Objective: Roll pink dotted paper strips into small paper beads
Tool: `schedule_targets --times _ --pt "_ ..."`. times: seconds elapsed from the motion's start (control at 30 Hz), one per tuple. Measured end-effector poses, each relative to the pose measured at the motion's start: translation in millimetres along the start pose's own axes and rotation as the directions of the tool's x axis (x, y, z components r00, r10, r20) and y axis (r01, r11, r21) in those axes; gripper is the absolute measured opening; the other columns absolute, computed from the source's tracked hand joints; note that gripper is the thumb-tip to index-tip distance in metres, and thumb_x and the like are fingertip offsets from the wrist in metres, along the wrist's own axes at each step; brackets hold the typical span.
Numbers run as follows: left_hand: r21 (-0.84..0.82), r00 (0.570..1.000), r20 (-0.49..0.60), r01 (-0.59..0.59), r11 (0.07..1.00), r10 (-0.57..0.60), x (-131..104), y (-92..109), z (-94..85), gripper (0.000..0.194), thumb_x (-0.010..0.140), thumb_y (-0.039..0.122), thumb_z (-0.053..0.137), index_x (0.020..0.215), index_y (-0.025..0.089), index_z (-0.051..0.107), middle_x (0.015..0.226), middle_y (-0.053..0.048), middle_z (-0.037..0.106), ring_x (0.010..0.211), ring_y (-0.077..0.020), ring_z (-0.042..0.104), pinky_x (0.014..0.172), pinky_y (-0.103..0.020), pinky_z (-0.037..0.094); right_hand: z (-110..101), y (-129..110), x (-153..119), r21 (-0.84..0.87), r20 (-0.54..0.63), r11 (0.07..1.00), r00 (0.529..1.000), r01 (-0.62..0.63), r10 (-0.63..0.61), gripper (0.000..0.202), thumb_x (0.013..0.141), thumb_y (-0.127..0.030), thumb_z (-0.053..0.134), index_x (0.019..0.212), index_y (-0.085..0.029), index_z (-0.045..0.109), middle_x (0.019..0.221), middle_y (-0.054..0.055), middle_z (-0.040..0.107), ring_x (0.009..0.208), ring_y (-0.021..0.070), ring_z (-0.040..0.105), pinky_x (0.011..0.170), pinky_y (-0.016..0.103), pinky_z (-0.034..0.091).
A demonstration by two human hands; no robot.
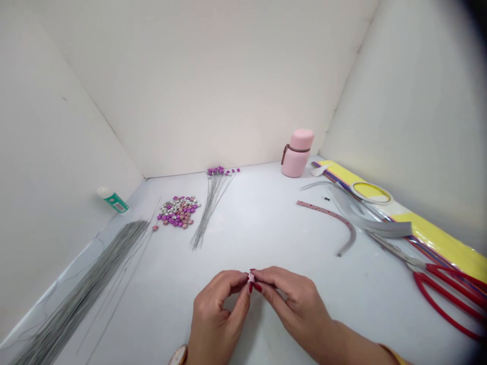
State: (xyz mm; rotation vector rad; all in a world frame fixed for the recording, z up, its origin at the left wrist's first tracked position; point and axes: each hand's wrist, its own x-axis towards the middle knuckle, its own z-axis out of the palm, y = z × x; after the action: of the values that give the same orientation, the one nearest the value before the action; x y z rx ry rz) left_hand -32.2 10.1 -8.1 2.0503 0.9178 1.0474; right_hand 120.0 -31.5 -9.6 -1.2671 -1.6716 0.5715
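Your left grip (217, 309) and right grip (299, 301) are both clamped on the small pink piece (251, 277); it sits between them, pinched at the tips. Pink strip (326, 210) lies beyond your right grip, coloured pile (178, 210) beyond your left.

The left grip (213, 309) is resting between six and seven o'clock, its index finger (230, 278) arching toward three and its thumb (240, 310) pointing up toward one, a rounded gap opening between them. The right grip (299, 304) is mirroring it at five o'clock, index finger (271, 275) reaching toward nine, thumb (276, 301) angling toward ten. Both are pinching, fingertips almost meeting at six o'clock and showing red nails (257, 287). The right forearm (355, 342) is slanting away toward four o'clock, while the left wrist (198, 357) is leaving the view near seven.
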Motion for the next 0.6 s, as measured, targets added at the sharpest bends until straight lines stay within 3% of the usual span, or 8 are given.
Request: schedule_targets --times 0.2,0.33,0.6 --pt "0.0 0.999 0.005 -0.032 0.999 0.032 1.1 -3.4 -1.4 0.018 0.077 0.008 0.052 0.09 0.016 0.061 0.082 -0.005 0.066 0.074 -0.0134 0.063 0.065 -0.019 0.052 -1.6 1.3 -1.3 0.04 -0.006 0.999 0.999 -0.034 0.034 0.027 0.083 -0.009 0.047 0.105 -0.02 0.058 0.085 0.003 0.066 0.078 0.0135 0.061 0.07 0.023 0.049" --pt "0.013 0.998 0.009 -0.056 0.998 0.056 0.7 -5.1 -0.8 0.021 0.078 0.007 0.051 0.093 0.017 0.062 0.084 -0.006 0.067 0.078 -0.0142 0.063 0.069 -0.02 0.052 -1.4 0.4 0.5 0.04 -0.008 0.997 0.998 -0.058 0.059 0.022 0.082 -0.009 0.047 0.096 -0.018 0.062 0.082 0.003 0.067 0.074 0.0136 0.062 0.067 0.023 0.049" --pt "-0.019 1.0 0.02 0.02 1.0 -0.02 0.0 0.5 0.5 0.014 0.076 0.01 0.054 0.086 0.015 0.063 0.078 -0.005 0.067 0.07 -0.0141 0.064 0.062 -0.02 0.053 -1.3 -0.6 0.9 0.009 -0.041 0.998 0.997 -0.065 0.066 0.018 0.08 -0.009 0.05 0.091 -0.017 0.062 0.081 0.003 0.067 0.074 0.0124 0.062 0.067 0.021 0.048"
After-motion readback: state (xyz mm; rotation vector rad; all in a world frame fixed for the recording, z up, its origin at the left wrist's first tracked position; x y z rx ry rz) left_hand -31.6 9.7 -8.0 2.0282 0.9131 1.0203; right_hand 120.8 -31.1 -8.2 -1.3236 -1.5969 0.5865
